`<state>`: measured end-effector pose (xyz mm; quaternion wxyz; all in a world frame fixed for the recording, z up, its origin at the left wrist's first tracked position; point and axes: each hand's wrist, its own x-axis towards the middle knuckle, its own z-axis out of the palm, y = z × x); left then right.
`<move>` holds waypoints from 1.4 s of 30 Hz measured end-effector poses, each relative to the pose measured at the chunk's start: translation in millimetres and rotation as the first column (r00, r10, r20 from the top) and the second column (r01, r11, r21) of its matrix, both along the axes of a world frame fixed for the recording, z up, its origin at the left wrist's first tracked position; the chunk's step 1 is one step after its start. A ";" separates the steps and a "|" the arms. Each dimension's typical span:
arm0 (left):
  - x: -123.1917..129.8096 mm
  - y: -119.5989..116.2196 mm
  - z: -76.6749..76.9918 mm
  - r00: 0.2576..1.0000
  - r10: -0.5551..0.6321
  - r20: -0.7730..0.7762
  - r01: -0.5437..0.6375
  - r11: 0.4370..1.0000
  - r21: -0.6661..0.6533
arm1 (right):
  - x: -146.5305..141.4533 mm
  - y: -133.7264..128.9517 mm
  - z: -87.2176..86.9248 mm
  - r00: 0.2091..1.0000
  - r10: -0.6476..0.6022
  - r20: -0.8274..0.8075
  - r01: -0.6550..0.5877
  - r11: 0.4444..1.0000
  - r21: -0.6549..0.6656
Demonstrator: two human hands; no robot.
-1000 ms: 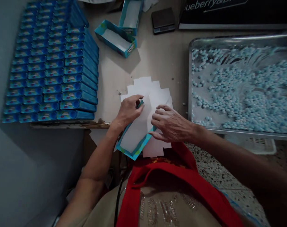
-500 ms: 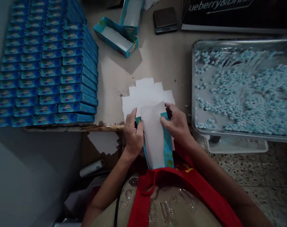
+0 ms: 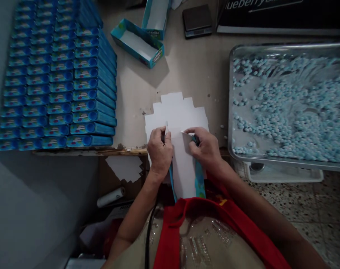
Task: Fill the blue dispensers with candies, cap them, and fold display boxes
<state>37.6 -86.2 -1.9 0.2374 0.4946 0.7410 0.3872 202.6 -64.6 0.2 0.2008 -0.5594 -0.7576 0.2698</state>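
Both hands pinch a half-folded carton at the table's near edge, left hand closed on its left wall, right hand on the right flap, over flat white blanks; steel tray right holds blue candies, two open empty cartons far.

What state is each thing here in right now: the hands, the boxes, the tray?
Left hand: pinching the box blank's left edge.
Right hand: pinching its right flap.
Box blank: half-folded, white inside up.
Flat blanks: unfolded, stacked on the table.
Blue boxes: closed, stacked in rows.
Two cartons: open, nothing showing inside.
Metal tray: holding loose blue candies.
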 end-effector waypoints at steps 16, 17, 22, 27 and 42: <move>-2.3 -1.4 5.1 0.999 0.025 0.027 -0.027 0.994 0.107 | -2.0 33.0 39.1 0.847 0.426 0.319 -0.380 0.904 -0.197; -3.8 -1.6 7.5 0.999 -0.050 -0.015 0.052 0.993 0.110 | -3.3 34.0 37.3 0.850 0.432 0.299 -0.387 0.900 -0.200; -15.0 -7.0 17.5 0.952 -0.294 -0.079 0.296 0.955 0.011 | -0.9 18.5 13.9 0.990 0.134 0.037 -0.131 0.989 -0.068; -6.9 -23.2 11.5 0.987 -0.139 0.085 0.138 0.990 0.018 | 7.7 -5.8 -2.8 0.970 -0.080 -0.229 0.080 0.997 -0.011; -32.0 -8.6 4.3 0.913 -0.302 0.276 0.261 0.949 0.175 | 1.9 -4.9 -3.8 0.976 -0.125 -0.179 0.129 0.992 0.013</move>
